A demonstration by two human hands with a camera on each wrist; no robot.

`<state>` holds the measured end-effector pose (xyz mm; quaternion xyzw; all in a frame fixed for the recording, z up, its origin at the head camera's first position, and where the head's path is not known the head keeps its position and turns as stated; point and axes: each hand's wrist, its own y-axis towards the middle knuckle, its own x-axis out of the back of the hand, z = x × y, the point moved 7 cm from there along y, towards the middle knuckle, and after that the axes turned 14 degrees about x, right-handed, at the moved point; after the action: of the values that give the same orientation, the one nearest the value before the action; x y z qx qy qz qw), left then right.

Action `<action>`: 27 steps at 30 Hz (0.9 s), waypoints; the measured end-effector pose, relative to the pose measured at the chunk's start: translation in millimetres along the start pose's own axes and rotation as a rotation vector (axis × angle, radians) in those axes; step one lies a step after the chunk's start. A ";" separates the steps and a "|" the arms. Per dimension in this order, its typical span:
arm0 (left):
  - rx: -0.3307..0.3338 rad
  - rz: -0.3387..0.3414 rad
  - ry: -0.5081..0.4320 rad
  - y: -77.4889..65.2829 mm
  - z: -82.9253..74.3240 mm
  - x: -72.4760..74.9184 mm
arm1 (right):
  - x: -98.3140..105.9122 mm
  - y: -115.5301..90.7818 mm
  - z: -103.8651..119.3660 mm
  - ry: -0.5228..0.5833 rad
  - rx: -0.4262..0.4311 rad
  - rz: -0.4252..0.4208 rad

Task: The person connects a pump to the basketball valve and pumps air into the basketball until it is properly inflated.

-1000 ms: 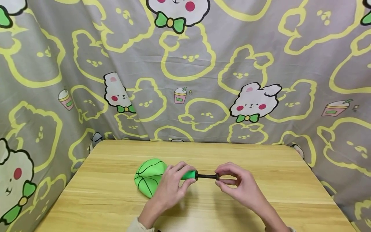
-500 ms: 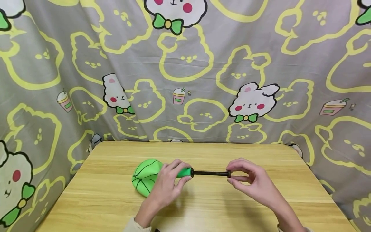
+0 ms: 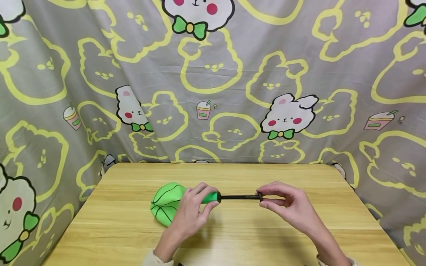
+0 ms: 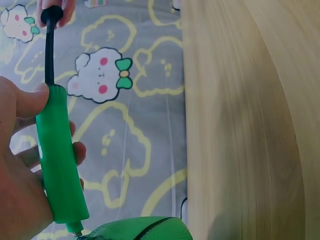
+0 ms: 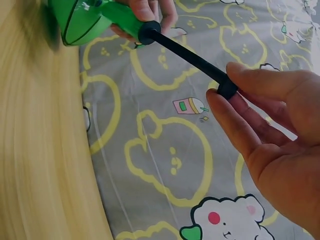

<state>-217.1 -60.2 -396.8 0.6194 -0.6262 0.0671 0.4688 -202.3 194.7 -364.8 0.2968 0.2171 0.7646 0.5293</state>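
My left hand (image 3: 194, 210) grips the green barrel of a small hand pump (image 4: 59, 155), its thumb near the black collar. The pump's black rod (image 3: 239, 197) is drawn well out to the right. My right hand (image 3: 289, 203) pinches the black knob (image 5: 227, 89) at the rod's end between thumb and fingers. At the barrel's other end a nozzle with a metal tip meets a green ball (image 3: 166, 203) with black seam lines. The ball is dented and only partly inflated, and partly hidden behind the left hand in the head view.
The hands work above a light wooden table (image 3: 133, 177). Behind and beside it hangs a grey curtain (image 3: 229, 88) printed with yellow outlines and white rabbits.
My right hand has moved right, drawing the rod farther out of the barrel, and has held about there over the last half second. Left hand and ball shift slightly left in view.
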 end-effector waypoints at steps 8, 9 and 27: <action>-0.007 0.000 -0.013 -1.5 -3.7 -2.2 | -14.3 -0.2 -7.7 0.030 0.040 -0.049; -0.005 0.000 -0.012 -1.7 -4.0 -2.3 | -17.0 -0.4 -8.9 0.029 0.041 -0.055; -0.011 0.058 0.041 -9.2 -14.2 -16.6 | -62.5 -5.0 -23.3 -0.013 0.088 -0.114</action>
<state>-205.6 -41.0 -404.7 0.5966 -0.6345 0.0900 0.4830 -198.4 137.4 -399.1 0.3119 0.2637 0.7211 0.5597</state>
